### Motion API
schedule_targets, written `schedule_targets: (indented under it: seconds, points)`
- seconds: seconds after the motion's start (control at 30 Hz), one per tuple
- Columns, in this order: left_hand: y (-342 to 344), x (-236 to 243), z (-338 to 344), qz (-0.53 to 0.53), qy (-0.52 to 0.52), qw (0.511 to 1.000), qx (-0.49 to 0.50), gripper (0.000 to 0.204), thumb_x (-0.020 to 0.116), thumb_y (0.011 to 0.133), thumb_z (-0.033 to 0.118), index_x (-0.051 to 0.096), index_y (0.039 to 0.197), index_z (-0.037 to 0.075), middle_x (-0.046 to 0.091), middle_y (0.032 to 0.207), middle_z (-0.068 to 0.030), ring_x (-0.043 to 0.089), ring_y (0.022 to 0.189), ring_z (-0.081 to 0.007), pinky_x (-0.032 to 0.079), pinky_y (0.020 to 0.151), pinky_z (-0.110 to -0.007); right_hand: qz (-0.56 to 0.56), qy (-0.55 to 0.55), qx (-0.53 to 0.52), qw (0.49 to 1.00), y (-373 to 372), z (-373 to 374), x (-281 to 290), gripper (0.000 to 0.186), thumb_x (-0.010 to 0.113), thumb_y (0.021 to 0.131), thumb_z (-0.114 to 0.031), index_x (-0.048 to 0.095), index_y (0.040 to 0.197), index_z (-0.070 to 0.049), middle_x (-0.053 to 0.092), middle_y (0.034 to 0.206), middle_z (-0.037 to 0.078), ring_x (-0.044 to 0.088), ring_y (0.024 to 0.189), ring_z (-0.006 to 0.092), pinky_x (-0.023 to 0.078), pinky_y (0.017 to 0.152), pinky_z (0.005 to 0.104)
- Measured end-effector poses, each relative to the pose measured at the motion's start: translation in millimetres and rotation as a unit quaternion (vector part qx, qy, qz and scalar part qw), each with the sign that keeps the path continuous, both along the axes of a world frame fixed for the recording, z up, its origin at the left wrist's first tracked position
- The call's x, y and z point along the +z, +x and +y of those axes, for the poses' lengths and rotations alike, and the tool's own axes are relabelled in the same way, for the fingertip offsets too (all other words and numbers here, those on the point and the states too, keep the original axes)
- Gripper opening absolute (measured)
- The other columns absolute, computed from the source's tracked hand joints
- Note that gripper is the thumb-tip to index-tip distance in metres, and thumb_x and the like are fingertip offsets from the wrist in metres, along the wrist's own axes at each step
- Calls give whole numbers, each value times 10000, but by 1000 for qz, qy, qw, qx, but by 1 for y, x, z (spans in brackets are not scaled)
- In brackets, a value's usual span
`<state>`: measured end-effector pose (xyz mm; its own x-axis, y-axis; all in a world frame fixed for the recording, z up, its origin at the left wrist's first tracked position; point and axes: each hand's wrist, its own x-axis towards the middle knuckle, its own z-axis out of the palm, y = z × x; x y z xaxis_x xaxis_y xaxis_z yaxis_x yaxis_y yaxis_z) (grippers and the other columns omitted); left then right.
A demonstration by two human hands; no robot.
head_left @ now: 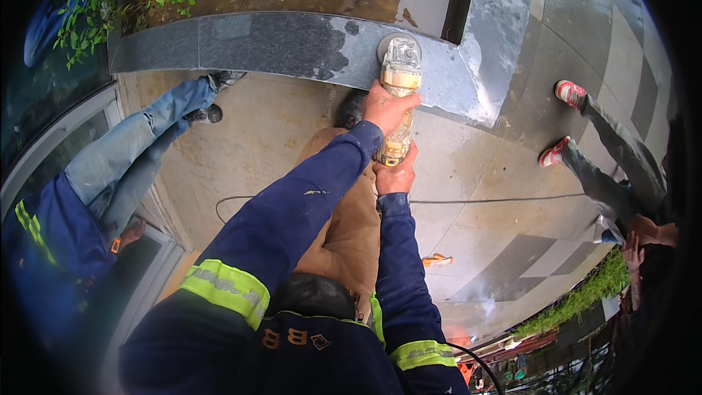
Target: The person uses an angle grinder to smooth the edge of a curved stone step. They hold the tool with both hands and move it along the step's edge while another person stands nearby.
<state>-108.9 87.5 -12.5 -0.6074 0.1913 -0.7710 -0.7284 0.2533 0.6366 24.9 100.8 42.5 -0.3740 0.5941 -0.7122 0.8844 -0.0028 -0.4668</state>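
Left hand (387, 108) and right hand (397, 175) grip the angle grinder (401, 77), upper centre. Likely grinding the stone ledge (270, 44); next needs steady guiding.

Head-worn fisheye view, facing steeply down (edges bowed), fairly near

- I see checkered floor tiles (504, 267) in greys.
- Pale-framed glazing (111, 106) on my left.
- Grass strip (578, 296) lower right.
- Daylight glinting off the tiles.

The grinder (401, 79) is yellow (smeared whitish) — the ledge (263, 40) grey.
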Motion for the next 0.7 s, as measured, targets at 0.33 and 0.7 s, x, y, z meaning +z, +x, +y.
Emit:
schedule_targets:
  seconds: [0.33,0.7]
  points:
    - [18,5,1,39,-14,999,14,421,814,727,161,625,1066,-3,690,981,-84,656,852,-165,525,775,-316,-8,-2,5,1000,13,-1,7,828,744,652,-63,346,1372,-149,669,1008,259,636,974,458,513,835,480]
    - [6,7,4,53,-40,998,2,323,797,746,140,660,1009,11,691,954,-71,649,832,-146,526,752,-304,-2,-4,-4,1000,-3,0,13,819,759,680,-104,340,1382,-149,673,1013,252,638,983,449,515,848,474]
